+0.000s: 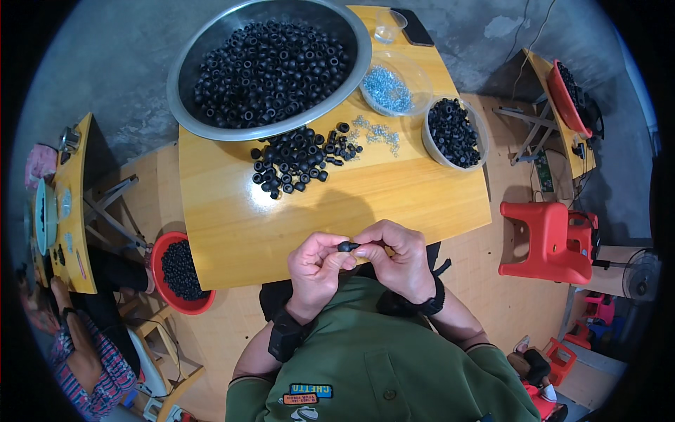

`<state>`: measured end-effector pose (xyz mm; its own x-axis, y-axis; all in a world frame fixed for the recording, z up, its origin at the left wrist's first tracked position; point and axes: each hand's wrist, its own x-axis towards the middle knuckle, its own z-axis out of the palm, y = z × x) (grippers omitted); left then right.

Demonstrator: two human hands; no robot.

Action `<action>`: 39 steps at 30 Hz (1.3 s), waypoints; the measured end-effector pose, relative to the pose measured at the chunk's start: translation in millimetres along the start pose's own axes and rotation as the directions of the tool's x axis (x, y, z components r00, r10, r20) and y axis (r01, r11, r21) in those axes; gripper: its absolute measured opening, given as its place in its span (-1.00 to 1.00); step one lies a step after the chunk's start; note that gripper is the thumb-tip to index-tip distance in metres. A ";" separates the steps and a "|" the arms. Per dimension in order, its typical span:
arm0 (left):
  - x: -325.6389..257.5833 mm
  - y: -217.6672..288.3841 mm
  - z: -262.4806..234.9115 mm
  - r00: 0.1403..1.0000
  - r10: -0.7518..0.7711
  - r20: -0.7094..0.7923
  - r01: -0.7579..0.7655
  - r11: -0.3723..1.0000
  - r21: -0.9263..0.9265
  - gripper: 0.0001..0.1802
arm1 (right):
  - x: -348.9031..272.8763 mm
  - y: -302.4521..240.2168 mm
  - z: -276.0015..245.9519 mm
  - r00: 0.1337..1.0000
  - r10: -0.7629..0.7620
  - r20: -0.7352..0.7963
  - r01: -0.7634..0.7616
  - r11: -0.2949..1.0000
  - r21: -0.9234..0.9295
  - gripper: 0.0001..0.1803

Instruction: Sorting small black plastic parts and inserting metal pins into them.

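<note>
Bowls first, left to right: red bowl (181, 271) of black rubber rings beside the table (394, 200); big steel basin (271, 63) full of the same rings; loose pile of rings (295, 160) in front of it; clear tub (390, 88) of small metal bits; white tub (453, 132) of rings. My left hand (318, 267) and right hand (401, 257) meet at the near table edge, fingertips of both pinched on one black ring (346, 246).

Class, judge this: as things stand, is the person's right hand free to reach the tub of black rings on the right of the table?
Probably not at once: the right hand pinches a small black ring together with the left hand. Bare tabletop lies between it and the tub.
</note>
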<state>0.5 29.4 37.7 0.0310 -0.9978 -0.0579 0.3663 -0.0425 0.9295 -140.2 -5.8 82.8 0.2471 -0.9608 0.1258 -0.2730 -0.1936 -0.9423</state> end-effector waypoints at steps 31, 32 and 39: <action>-4.3 -3.9 3.6 0.986 0.155 0.060 -0.160 0.982 0.105 -0.80 | -11.3 16.9 -5.1 0.791 0.298 0.534 -0.584 0.628 0.515 -0.80; -3.6 -3.9 5.0 0.985 0.165 0.056 -0.170 0.982 0.087 -0.80 | -13.2 19.5 -3.5 0.811 0.263 0.522 -0.555 0.627 0.547 -0.79; -1.4 -15.8 0.0 0.970 0.237 0.045 -0.241 0.962 0.131 -0.90 | -10.6 19.0 8.3 0.836 0.241 0.492 -0.530 0.584 0.614 -0.74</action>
<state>-5.3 31.5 23.1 0.0756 -0.9806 0.1807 0.2233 0.1933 0.9554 -140.2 2.3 61.0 0.5983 -0.7526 -0.2750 0.2808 0.5184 -0.8077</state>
